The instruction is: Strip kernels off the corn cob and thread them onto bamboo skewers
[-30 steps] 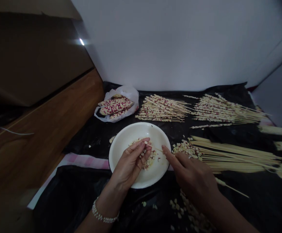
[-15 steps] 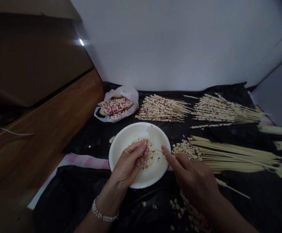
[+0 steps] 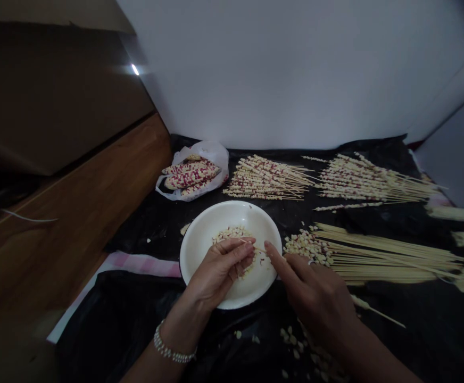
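Note:
A thin wooden skewer (image 3: 259,249) runs between my two hands above a white bowl (image 3: 194,250). My left hand (image 3: 226,266) pinches its left end with fingertips and thumb; any kernel there is too small to make out. My right hand (image 3: 315,287), with a ring on one finger, is closed round the skewer, index finger stretched along it. Loose corn kernels (image 3: 232,232) lie in the bowl beneath my left hand. Right of the bowl is a kernel pile (image 3: 307,246) beside a bundle of bare skewers (image 3: 395,258).
Behind the bowl, a plastic bag (image 3: 220,154) holds speckled corn cobs (image 3: 194,174). Two heaps of kernel-threaded skewers (image 3: 267,178) lie further right on black sheeting (image 3: 136,229). Bare cobs (image 3: 461,214) are at the far right, and more kernels (image 3: 291,340) lie near my right forearm.
My left hand has slid right along the skewer, closer to my right hand, uncovering more kernels in the bowl. My right hand has shifted slightly left.

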{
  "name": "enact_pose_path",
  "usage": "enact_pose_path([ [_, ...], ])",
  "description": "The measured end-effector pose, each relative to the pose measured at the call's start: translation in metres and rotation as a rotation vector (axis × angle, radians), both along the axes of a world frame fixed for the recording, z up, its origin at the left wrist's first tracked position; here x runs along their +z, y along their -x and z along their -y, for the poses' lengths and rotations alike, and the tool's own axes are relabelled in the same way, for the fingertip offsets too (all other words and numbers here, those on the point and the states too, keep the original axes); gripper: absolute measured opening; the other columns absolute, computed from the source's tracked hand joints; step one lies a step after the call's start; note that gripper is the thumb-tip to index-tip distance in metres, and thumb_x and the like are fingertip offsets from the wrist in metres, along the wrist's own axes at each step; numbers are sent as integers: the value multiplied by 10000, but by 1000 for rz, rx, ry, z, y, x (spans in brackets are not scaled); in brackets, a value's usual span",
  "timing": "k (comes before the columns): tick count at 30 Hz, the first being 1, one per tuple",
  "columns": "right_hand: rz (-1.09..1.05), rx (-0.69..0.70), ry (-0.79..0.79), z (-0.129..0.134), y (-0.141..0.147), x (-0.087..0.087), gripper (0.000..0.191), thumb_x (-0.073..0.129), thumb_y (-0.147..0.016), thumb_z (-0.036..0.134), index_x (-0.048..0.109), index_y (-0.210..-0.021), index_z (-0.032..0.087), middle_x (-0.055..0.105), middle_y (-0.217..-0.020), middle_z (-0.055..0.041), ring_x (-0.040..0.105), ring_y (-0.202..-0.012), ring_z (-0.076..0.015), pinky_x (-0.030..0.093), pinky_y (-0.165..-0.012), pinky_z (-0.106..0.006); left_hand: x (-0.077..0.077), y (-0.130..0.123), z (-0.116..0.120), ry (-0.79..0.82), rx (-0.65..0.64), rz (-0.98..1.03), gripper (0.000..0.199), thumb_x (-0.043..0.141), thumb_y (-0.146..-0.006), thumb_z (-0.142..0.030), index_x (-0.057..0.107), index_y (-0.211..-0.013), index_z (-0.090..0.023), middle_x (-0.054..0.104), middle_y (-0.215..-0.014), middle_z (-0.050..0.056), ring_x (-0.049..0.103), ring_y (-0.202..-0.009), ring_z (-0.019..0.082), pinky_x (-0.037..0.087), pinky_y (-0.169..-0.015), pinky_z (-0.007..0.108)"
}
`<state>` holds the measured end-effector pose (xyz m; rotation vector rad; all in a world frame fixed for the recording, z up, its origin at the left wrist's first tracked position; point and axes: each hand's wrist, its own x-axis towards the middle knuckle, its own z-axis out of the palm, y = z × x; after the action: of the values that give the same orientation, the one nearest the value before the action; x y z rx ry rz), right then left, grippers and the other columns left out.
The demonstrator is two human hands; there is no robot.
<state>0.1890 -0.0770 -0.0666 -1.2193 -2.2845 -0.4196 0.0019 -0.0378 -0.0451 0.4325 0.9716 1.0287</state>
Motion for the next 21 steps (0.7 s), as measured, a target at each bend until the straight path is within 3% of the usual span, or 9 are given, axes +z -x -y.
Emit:
enact_pose_path([
  [4, 8, -55, 12, -1, -3, -1, 640, 389, -876, -19, 335, -1487, 162, 631, -800, -16, 478, -552, -118, 305, -542, -300, 0, -1, -1, -9, 52, 113, 152, 717, -794, -151, 755, -929, -91, 740, -879, 83, 692, -841, 133, 565, -859, 241],
  [8, 18, -88, 3, -3, -5, -3, 699, 393, -877, -15, 238, -1527, 188, 631, -786, -4, 471, -538, -117, 300, -541, -298, 1, 2, -3, -18, 84, 114, 243, 631, -798, 1, 730, -1006, -75, 738, -1036, 124, 676, -1029, 186, 518, -982, 290],
  [11, 24, -77, -4, -2, -4, -4, 683, 412, -876, -5, 266, -1518, 177, 633, -785, -5, 479, -544, -114, 311, -548, -293, 1, 3, -3, -4, 91, 90, 299, 618, -796, 22, 704, -1064, -82, 739, -1028, 130, 676, -1053, 196, 523, -972, 278],
  [15, 12, -66, 19, -2, -3, -6, 649, 420, -858, -11, 360, -1477, 175, 649, -818, -17, 488, -556, -111, 322, -545, -287, 2, 2, -2, 11, 124, 84, 232, 637, -813, -30, 690, -1030, -94, 735, -1025, 128, 682, -1045, 213, 546, -947, 309],
  [18, 6, -65, 3, -2, -3, -4, 600, 419, -851, -17, 444, -1423, 163, 654, -811, -22, 494, -559, -112, 334, -543, -284, 2, 2, -2, 1, 154, 59, 138, 649, -825, -73, 697, -952, -100, 738, -987, 109, 708, -936, 177, 579, -864, 269],
  [21, 0, -50, -16, -2, -2, -2, 546, 423, -855, -16, 505, -1371, 143, 652, -795, -24, 501, -558, -112, 334, -525, -281, 1, 4, -3, -2, 146, 41, 179, 658, -827, -96, 713, -997, -111, 736, -895, 76, 705, -793, 121, 586, -774, 207],
])
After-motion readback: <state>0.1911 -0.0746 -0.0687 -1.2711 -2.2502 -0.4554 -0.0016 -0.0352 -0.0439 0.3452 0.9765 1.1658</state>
